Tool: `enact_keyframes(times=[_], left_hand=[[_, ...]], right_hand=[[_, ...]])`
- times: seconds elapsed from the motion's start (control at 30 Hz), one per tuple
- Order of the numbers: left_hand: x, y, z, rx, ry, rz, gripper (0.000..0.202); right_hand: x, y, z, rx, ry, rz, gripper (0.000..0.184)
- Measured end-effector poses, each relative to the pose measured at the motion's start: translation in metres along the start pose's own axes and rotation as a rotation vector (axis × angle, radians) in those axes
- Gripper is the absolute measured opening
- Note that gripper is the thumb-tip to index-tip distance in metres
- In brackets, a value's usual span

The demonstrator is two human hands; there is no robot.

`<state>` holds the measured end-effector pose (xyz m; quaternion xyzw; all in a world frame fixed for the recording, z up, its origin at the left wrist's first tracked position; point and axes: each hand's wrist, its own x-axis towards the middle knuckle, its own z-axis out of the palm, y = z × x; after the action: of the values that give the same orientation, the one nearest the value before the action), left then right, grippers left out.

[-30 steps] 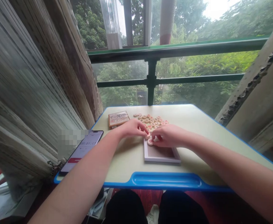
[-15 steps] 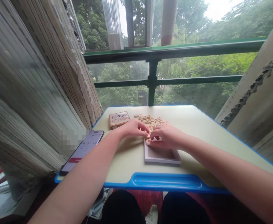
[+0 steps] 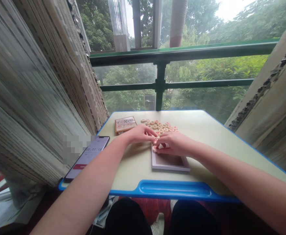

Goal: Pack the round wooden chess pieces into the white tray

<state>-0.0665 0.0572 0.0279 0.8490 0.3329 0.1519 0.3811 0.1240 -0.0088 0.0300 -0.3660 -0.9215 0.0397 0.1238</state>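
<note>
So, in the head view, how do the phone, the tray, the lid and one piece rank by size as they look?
Largest: phone and tray, too alike to rank; the phone is nearer and the right hand covers part of the tray.
Then: lid, farther off.
Smallest: piece.

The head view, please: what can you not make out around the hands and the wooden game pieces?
- Head view: characters on the round pieces, too small.
- Far end of the shallow box, hidden under the right hand.
- What the left hand fingertips pinch, too small.
- Patch beside the phone, blurred out.
</note>
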Motion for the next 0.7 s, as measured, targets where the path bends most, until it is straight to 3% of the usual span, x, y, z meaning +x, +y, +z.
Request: enact_keyframes(times=[0.47, 0.6, 0.7], left_hand=[[0.001, -0.002, 0.001, 0.004, 0.0, 0.039, 0.031], [0.004, -0.006, 0.002, -0.007, 0.096, 0.001, 0.029], [0.006, -0.008, 0.003, 0.016, 0.238, -0.054, 0.027]], right_hand=[[0.0, 0.0, 0.001, -0.001, 0.022, 0.0, 0.023], [-0.002, 0.01, -0.004, -0.162, 0.073, 0.1, 0.033], [-0.004, 0.017, -0.01, -0.249, 0.055, 0.271, 0.026]])
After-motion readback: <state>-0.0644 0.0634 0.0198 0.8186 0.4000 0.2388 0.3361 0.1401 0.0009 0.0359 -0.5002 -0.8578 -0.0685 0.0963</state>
